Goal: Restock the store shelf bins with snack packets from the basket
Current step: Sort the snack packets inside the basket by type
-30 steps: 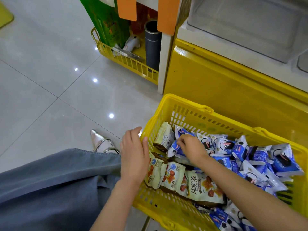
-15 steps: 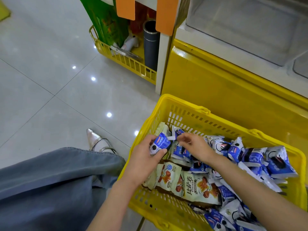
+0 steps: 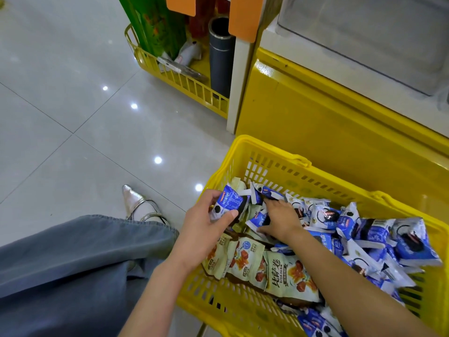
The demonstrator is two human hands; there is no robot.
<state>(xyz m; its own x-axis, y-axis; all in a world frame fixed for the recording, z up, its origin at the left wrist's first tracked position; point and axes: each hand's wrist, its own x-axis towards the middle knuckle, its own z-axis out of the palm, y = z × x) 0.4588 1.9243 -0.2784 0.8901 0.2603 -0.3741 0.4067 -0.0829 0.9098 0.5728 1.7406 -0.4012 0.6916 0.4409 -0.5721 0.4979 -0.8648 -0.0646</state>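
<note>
One blue packet [image 3: 228, 203], long axis near-upright, gripped by left hand [image 3: 204, 229]

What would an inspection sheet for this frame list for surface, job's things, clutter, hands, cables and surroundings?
Surface: grey tiled floor, glossy.
Job's things: yellow basket holds blue packets and cream packets; clear shelf bin above a yellow cabinet.
Clutter: second basket with green bag and dark tube.
Hands: left hand grips a single blue packet over the basket; right hand reaches among the packets, grip unclear.
Cables: nothing seen.
Surroundings: grey trouser leg, silver shoe.
</note>
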